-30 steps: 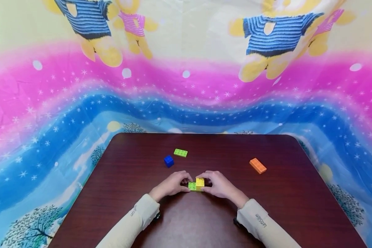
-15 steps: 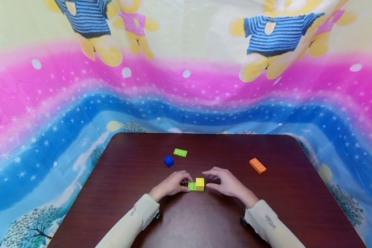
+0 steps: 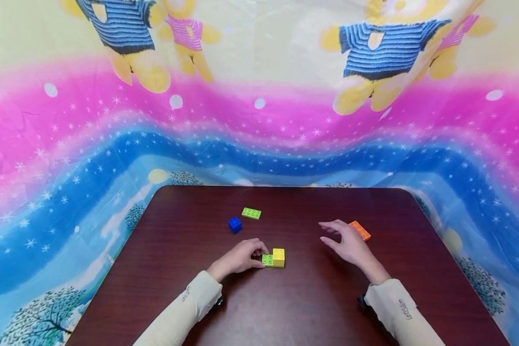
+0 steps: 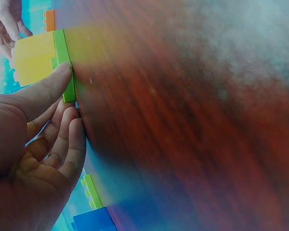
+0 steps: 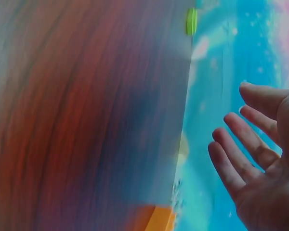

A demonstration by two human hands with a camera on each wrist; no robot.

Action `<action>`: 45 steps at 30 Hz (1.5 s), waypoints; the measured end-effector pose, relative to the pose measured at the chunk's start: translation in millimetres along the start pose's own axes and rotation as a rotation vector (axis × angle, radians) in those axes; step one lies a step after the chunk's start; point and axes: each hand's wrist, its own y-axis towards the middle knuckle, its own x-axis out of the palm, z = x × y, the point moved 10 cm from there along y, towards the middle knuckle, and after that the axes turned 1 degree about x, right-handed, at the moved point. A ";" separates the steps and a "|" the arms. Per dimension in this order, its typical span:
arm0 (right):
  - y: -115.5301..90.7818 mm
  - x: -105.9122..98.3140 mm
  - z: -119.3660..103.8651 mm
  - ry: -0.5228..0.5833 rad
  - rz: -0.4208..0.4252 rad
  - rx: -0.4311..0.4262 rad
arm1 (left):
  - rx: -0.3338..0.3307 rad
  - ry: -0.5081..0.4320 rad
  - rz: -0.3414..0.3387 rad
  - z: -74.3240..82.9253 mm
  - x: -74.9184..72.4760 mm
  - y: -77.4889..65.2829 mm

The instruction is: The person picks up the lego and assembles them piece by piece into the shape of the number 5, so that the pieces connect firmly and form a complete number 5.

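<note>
My left hand (image 3: 239,257) pinches the left end of a flat green toy building brick (image 3: 267,260) on the table. A yellow square brick (image 3: 278,257) sits on the green brick's right half; in the left wrist view the thumb lies along the green edge (image 4: 69,91). Farther right, my right hand (image 3: 348,242) hovers with fingers apart and holds nothing. Just behind it lies an orange brick (image 3: 361,231), partly hidden by the hand. The right wrist view shows that palm with loosely spread fingers (image 5: 245,139) and a corner of the orange brick (image 5: 161,219).
A blue square brick (image 3: 235,225) lies beyond the left hand. Behind it is another flat green brick (image 3: 252,213). The dark wooden table (image 3: 259,307) ends at a back edge before a patterned cloth (image 3: 259,139).
My right hand has let go of the yellow brick and moved right and away from me, to beside the orange brick. The left hand has stayed on the green brick.
</note>
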 end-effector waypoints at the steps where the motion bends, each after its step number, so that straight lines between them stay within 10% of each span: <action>1: -0.9 -5.4 4.4 -0.004 0.019 0.003 | -0.003 0.001 0.000 -0.3 0.0 -0.2; 18: -20.7 -63.2 78.1 -0.097 0.192 0.180 | -0.004 0.002 0.001 0.0 0.2 -0.5; 45: -27.4 -42.2 120.2 -0.075 0.028 0.350 | -0.016 0.005 -0.009 -1.0 0.9 -1.1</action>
